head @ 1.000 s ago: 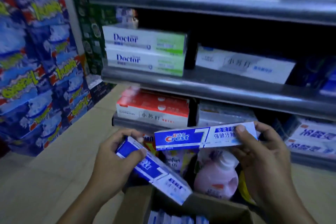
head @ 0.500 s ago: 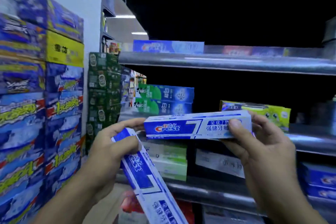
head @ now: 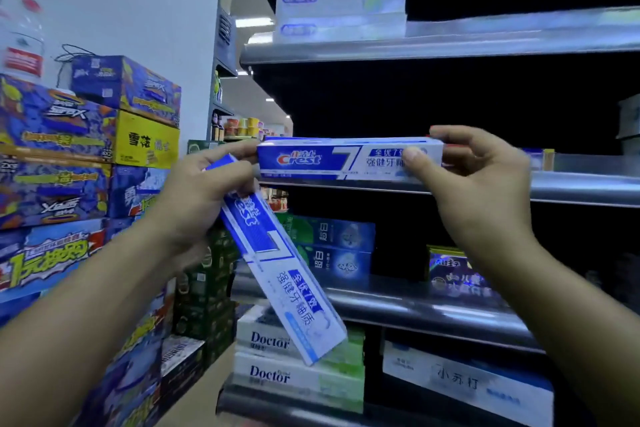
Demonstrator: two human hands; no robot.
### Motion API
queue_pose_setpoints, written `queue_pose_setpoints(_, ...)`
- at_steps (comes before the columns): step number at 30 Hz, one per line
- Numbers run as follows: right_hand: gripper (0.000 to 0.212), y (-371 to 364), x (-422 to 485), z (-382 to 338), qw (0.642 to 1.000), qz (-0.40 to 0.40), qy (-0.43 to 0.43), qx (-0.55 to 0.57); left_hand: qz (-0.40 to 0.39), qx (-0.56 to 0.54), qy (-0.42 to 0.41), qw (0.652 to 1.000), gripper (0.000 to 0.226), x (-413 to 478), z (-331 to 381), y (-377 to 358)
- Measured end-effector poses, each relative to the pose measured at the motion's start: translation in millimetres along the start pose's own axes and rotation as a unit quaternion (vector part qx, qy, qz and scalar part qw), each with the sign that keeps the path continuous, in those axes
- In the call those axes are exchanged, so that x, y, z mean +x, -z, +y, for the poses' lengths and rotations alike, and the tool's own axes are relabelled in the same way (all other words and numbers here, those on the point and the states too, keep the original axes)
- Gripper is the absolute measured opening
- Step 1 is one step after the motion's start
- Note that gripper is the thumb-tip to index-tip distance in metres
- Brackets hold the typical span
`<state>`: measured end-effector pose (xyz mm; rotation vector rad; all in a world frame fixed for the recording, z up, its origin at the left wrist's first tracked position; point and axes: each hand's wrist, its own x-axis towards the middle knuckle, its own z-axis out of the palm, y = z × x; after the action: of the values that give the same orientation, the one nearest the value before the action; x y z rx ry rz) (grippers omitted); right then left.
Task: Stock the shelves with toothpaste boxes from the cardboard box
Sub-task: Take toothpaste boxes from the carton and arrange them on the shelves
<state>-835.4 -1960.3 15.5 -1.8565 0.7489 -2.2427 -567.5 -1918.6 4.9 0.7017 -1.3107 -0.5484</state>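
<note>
My right hand grips the right end of a blue and white Crest toothpaste box, held level at the front edge of a grey metal shelf. My left hand holds a second Crest box that slants down to the right, and its fingertips touch the left end of the level box. The cardboard box is out of view.
Shelves below carry green and blue toothpaste boxes, Doctor boxes and a white box. A white box sits on the shelf above. Stacked drink cartons stand at the left beside a white wall.
Both hands have risen from the cardboard box with the two Crest boxes. The view has lifted from the low shelves to a higher shelf, and the level box now reaches its edge.
</note>
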Motion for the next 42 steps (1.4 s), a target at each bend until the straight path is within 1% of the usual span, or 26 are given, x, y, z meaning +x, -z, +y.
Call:
queue_pose_setpoints(3, 0.03, -12, 39, 3, 0.999, 0.005, 0.015, -0.039, 0.008, 0.009, -0.005, 1.0, 0.034, 29, 21, -6)
queue_pose_setpoints(5, 0.03, -20, 58, 8, 0.998, 0.008, 0.015, -0.056, 0.013, 0.035, 0.009, 0.999, 0.035, 48, 30, -7)
queue_pose_setpoints(8, 0.029, -33, 85, 13, 0.997, 0.019, -0.004, -0.071, 0.015, 0.072, 0.056, 0.996, 0.057, 75, 42, -9)
queue_pose_setpoints(11, 0.032, -43, 106, 12, 0.995, 0.013, -0.044, -0.089, -0.008, 0.066, 0.095, 0.993, 0.063, 99, 54, -14)
queue_pose_setpoints(14, 0.035, -52, 121, 14, 0.991, -0.008, -0.077, -0.11, 0.004, 0.062, 0.139, 0.988, 0.058, 123, 62, -14)
queue_pose_setpoints(16, 0.035, -55, 126, 19, 0.982, -0.044, -0.108, -0.146, 0.018, 0.082, 0.197, 0.977, 0.047, 136, 62, -13)
queue_pose_setpoints(17, 0.034, -55, 126, 21, 0.974, -0.069, -0.13, -0.17, 0.012, 0.09, 0.226, 0.97, 0.041, 140, 61, -13)
queue_pose_setpoints(19, 0.034, -54, 121, 23, 0.961, -0.107, -0.16, -0.199, -0.025, 0.108, 0.265, 0.958, 0.044, 138, 57, -13)
queue_pose_setpoints(21, 0.034, -53, 118, 20, 0.954, -0.121, -0.181, -0.208, -0.037, 0.129, 0.289, 0.948, 0.049, 140, 58, -12)
queue_pose_setpoints(23, 0.04, -52, 119, 10, 0.941, -0.141, -0.21, -0.223, -0.003, 0.13, 0.299, 0.945, 0.049, 142, 62, -11)
queue_pose_setpoints(25, 0.054, -50, 121, -3, 0.933, -0.151, -0.228, -0.233, 0.054, 0.112, 0.297, 0.947, 0.045, 141, 68, -8)
queue_pose_setpoints(26, 0.059, -48, 120, -11, 0.932, -0.146, -0.228, -0.24, 0.084, 0.101, 0.294, 0.947, 0.037, 140, 71, -7)
queue_pose_setpoints(27, 0.06, -45, 116, -23, 0.933, -0.137, -0.227, -0.245, 0.114, 0.082, 0.295, 0.945, 0.027, 136, 73, -5)
queue_pose_setpoints(28, 0.056, -41, 109, -38, 0.935, -0.128, -0.229, -0.24, 0.145, 0.053, 0.303, 0.94, 0.021, 131, 77, -4)
queue_pose_setpoints(29, 0.048, -36, 101, -52, 0.935, -0.123, -0.242, -0.228, 0.173, 0.018, 0.315, 0.933, 0.021, 125, 79, -3)
queue_pose_setpoints(30, 0.04, -32, 92, -67, 0.929, -0.128, -0.276, -0.209, 0.195, -0.021, 0.333, 0.922, 0.023, 120, 84, -2)
queue_pose_setpoints(31, 0.035, -29, 85, -82, 0.914, -0.142, -0.329, -0.188, 0.211, -0.057, 0.35, 0.911, 0.023, 115, 87, -2)
queue_pose_setpoints(32, 0.039, -29, 80, -99, 0.89, -0.162, -0.394, -0.159, 0.222, -0.086, 0.365, 0.9, 0.022, 111, 92, -3)
queue_pose_setpoints(34, 0.054, -33, 73, -121, 0.835, -0.183, -0.515, -0.063, 0.238, -0.125, 0.389, 0.881, 0.017, 103, 97, -7)
queue_pose_setpoints(35, 0.054, -38, 74, -129, 0.815, -0.173, -0.553, -0.02, 0.243, -0.138, 0.4, 0.873, 0.015, 100, 101, -10)
queue_pose_setpoints(36, 0.049, -42, 76, -136, 0.808, -0.156, -0.569, 0.003, 0.244, -0.15, 0.408, 0.867, 0.015, 98, 105, -14)
queue_pose_setpoints(38, 0.042, -45, 83, -145, 0.82, -0.12, -0.56, -0.001, 0.231, -0.181, 0.416, 0.861, 0.013, 97, 113, -21)
queue_pose_setpoints(39, 0.041, -46, 86, -146, 0.828, -0.104, -0.55, -0.012, 0.222, -0.188, 0.41, 0.864, 0.014, 98, 115, -24)
queue_pose_setpoints(40, 0.042, -43, 91, -146, 0.834, -0.095, -0.544, -0.025, 0.21, -0.18, 0.407, 0.871, 0.016, 99, 117, -26)
queue_pose_setpoints(42, 0.045, -38, 102, -143, 0.841, -0.088, -0.532, -0.048, 0.164, -0.124, 0.396, 0.895, 0.013, 105, 121, -28)
